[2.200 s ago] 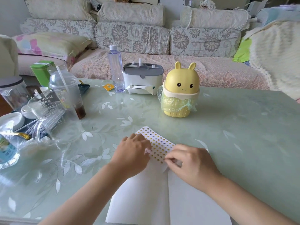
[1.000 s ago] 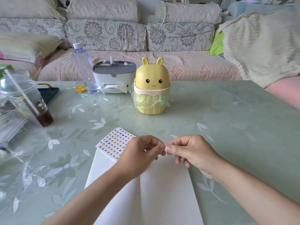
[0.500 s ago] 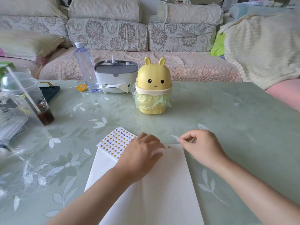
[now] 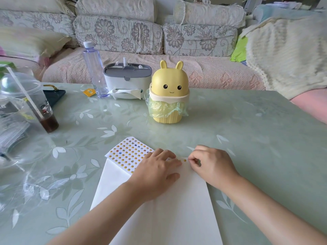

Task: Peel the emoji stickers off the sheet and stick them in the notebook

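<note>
Only the head view here: open notebook (image 4: 177,209) on the green table (image 4: 247,129), sticker sheet (image 4: 127,154) overlapping its far-left corner. Left hand (image 4: 155,172) lies flat, fingers relaxed, across the sheet and page. One yellow sticker (image 4: 184,160) sits at the notebook's far edge. Right hand (image 4: 212,165) is curled, fingertips pinched just beside it; can't make out anything between them.
</note>
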A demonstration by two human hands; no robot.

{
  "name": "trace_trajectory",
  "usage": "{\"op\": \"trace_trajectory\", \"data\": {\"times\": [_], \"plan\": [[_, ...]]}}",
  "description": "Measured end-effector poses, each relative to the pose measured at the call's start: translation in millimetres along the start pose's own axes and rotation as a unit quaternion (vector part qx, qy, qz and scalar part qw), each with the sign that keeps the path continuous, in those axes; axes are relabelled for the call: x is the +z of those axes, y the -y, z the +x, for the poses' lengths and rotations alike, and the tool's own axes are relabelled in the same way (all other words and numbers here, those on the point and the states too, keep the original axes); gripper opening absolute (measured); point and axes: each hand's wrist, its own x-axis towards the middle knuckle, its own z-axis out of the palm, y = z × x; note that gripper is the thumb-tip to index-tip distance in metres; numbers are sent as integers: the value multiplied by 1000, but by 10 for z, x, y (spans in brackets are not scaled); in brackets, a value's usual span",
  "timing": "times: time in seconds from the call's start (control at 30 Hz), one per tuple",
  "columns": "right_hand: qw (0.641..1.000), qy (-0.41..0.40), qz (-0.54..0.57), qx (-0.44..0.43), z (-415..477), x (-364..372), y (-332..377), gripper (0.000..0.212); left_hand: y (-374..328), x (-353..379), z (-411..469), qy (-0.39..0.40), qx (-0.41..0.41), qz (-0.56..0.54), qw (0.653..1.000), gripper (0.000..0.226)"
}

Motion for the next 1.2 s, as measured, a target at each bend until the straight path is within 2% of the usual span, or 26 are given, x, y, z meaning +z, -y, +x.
{"op": "trace_trajectory", "data": {"times": [0.17,0.33,0.43,0.53,0.6,0.83,0.97,1.07,1.2], "plan": [[994,105,-37,-9,45,-157,22,23,-1,9,-10,1,-2,1,1000,59],[986,165,-10,12,-74,-300,24,24,-7,7,-12,-2,-1,5,1000,42],[985,172,5,18,-120,-327,8,41,-8,13,-5,-4,-4,-3,1000,44],[981,192,-34,-19,-146,-288,39,55,-17,12,-12,-6,-5,1,1000,70],[978,189,-79,-46,-161,-248,28,58,-18,20,-15,-11,-3,8,1000,78],[977,138,-146,-68,-227,-203,-69,55,-16,14,1,-17,-9,16,1000,78],[978,109,-161,-78,-230,-234,-51,49,-3,21,-5,-19,3,15,1000,71],[986,83,-133,-54,-182,-279,31,42,29,62,-28,-34,14,-6,999,48],[994,91,-34,-46,-92,-295,243,39,38,-1,-37,-112,17,-138,984,29]]}}
